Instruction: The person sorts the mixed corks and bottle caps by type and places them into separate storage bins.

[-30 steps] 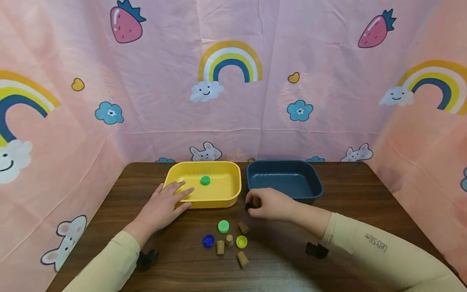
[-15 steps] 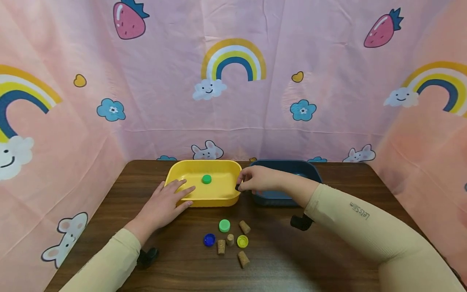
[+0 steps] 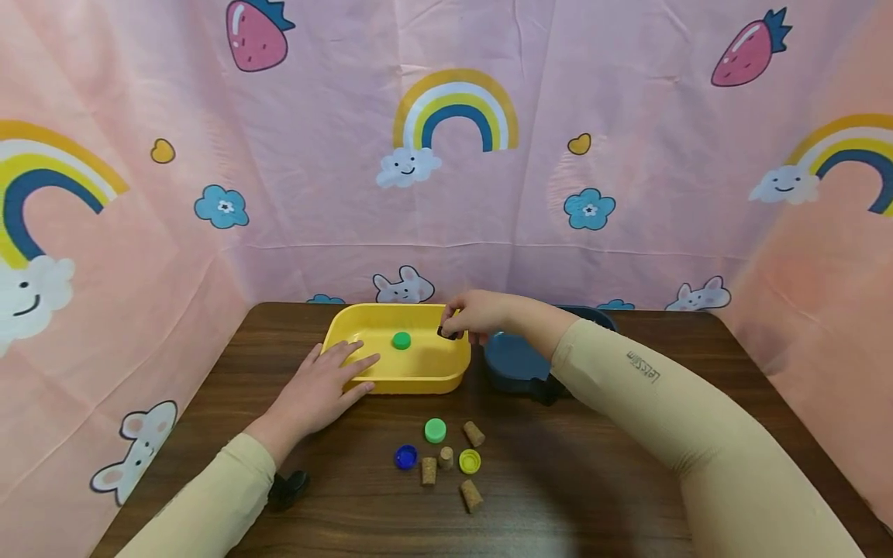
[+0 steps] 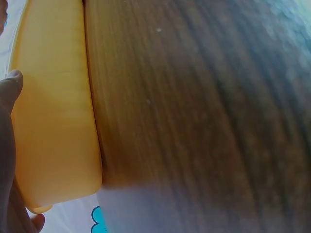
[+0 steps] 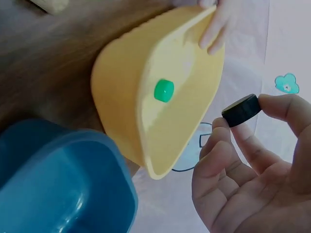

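Observation:
Between thumb and fingertips my right hand [image 3: 477, 314] pinches a black bottle cap [image 5: 241, 110], held over the right end of the yellow tray [image 3: 398, 385]. A green bottle cap [image 3: 401, 340] lies on that tray's floor. My left hand [image 3: 317, 391] rests with spread fingers on the tray's left front rim. In the left wrist view the thumb [image 4: 12, 87] shows against the tray's outer wall. On the table in front lie a light green cap [image 3: 436, 430], a blue cap [image 3: 406, 457], a yellow cap [image 3: 470, 462] and several corks [image 3: 471, 496].
A dark blue tray [image 3: 512, 364] stands right of the yellow one, partly covered by my right forearm. The brown wooden table [image 3: 349, 504] ends at the back against a pink patterned cloth [image 3: 481, 209].
My right hand has carried the black cap from the table in front of the trays, up and left, to over the yellow tray. The left hand stays on the rim.

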`<action>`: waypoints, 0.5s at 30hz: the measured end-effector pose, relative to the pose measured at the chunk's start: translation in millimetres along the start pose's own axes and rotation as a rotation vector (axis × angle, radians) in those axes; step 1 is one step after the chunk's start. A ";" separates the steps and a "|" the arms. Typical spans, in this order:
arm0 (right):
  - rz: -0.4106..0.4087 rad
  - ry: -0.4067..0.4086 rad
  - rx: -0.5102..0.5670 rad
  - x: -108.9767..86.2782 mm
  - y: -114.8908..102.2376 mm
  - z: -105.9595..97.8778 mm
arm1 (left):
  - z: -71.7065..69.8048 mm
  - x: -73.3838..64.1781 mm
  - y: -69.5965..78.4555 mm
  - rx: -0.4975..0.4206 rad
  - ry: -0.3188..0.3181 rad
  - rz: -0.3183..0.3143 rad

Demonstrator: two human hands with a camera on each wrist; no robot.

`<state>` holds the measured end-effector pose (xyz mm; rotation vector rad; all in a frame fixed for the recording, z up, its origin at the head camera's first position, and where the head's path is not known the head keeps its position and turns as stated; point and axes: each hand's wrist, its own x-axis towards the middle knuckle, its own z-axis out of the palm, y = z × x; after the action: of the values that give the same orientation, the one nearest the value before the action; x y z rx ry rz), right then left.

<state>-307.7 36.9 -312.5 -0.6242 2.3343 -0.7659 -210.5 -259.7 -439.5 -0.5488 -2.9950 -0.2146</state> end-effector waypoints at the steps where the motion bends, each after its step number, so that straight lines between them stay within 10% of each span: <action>1: 0.002 0.005 -0.002 2.5 -1.0 -1.4 | 0.5 0.3 -0.3 0.002 -0.003 0.000; 15: 0.060 0.028 0.044 30.7 -6.5 0.7 | -0.1 0.0 0.4 0.003 0.000 -0.004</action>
<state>-327.5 14.0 -320.7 -0.5253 2.3441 -0.8009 -210.4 -259.4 -439.4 -0.5429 -2.9956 -0.2106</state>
